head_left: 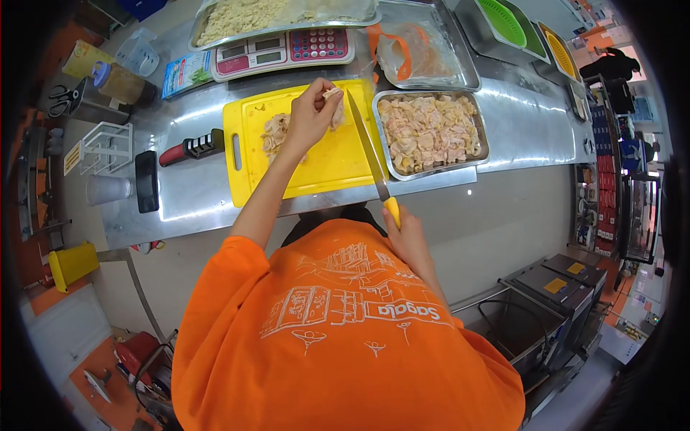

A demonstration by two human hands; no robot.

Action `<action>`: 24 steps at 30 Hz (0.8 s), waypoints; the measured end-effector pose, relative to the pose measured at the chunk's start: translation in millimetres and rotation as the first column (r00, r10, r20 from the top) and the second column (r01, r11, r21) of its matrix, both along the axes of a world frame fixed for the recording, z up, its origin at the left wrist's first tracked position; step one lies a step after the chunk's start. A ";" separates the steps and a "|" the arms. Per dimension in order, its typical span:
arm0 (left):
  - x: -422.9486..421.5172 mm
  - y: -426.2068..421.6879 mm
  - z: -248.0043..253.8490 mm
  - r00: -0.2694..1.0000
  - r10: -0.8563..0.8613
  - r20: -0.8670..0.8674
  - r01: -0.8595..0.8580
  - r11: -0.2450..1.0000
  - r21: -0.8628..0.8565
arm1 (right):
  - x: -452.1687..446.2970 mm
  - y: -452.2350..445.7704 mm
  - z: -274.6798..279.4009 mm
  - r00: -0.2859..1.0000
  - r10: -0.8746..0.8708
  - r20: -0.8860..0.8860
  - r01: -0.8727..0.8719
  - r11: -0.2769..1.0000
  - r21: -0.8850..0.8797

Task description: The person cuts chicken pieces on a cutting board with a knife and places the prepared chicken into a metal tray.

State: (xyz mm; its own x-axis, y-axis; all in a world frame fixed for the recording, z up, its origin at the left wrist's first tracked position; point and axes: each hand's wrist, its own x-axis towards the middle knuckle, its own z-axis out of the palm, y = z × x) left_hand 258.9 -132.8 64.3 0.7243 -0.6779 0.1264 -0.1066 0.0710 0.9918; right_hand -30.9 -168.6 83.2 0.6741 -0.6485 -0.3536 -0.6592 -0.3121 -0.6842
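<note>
My left hand (311,118) is closed on a pale piece of meat (336,115), held over the yellow cutting board (330,165). More pale meat (274,135) lies in a small heap on the board, partly hidden behind my left wrist. Around the yellow handle of a long knife (369,147) wraps my right hand (408,238), by the table's front edge. The blade points away from me, along the board's right side. Just right of it sits a metal tray of cut meat pieces (431,133).
Behind the board stand a scale (287,52) and a tray of pale crumbly food (251,18). A red-handled knife sharpener (192,147), a black phone (146,181) and a white rack (106,149) are at left. A plastic bag (420,57) lies in another tray.
</note>
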 end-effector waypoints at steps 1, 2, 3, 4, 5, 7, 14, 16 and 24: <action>1.2 -1.2 4.1 1.000 -0.010 0.005 0.010 1.000 0.001 | -0.8 -1.1 -1.8 1.000 -0.010 0.005 0.010 1.000 0.001; 3.0 -0.9 8.4 0.997 -0.060 -0.039 0.060 0.998 -0.017 | -2.1 -2.5 -4.5 1.000 -0.014 0.013 0.014 1.000 0.003; 4.4 -0.8 12.1 0.990 -0.111 -0.083 0.108 0.994 -0.035 | -2.5 -3.4 -5.6 1.000 -0.018 0.020 0.018 1.000 0.006; 5.3 -0.8 15.2 0.990 -0.117 -0.081 0.114 0.993 -0.031 | -2.2 -3.5 -5.0 0.999 -0.025 0.022 0.025 1.000 0.009; 5.7 0.6 17.6 0.992 -0.109 -0.061 0.110 0.994 0.022 | -1.5 -3.2 -2.3 0.999 -0.035 0.008 0.035 0.999 0.033; 10.5 4.4 11.1 0.994 -0.099 -0.037 0.102 0.992 0.081 | 0.8 -1.6 3.5 0.999 -0.042 -0.003 0.042 0.997 0.062; 14.2 -12.2 0.4 0.986 -0.106 -0.132 0.110 0.994 0.024 | 12.4 -6.9 10.0 0.986 -0.075 0.146 0.054 0.988 0.142; 13.5 -12.7 5.2 0.982 -0.119 -0.148 0.124 0.992 0.027 | 13.5 -10.0 10.1 0.985 -0.084 0.152 0.062 0.988 0.142; -15.3 77.5 -3.2 0.426 -0.623 0.656 0.137 0.761 0.634 | 4.6 -12.8 7.9 0.997 0.042 0.067 -0.048 0.994 0.095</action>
State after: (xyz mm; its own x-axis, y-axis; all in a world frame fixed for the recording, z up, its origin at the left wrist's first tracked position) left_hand 243.7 -55.3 61.1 0.1028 -0.9899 0.0974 -0.9227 -0.0583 0.3812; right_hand -26.3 -181.5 91.1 0.7253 -0.5822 -0.3676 -0.5993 -0.2710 -0.7533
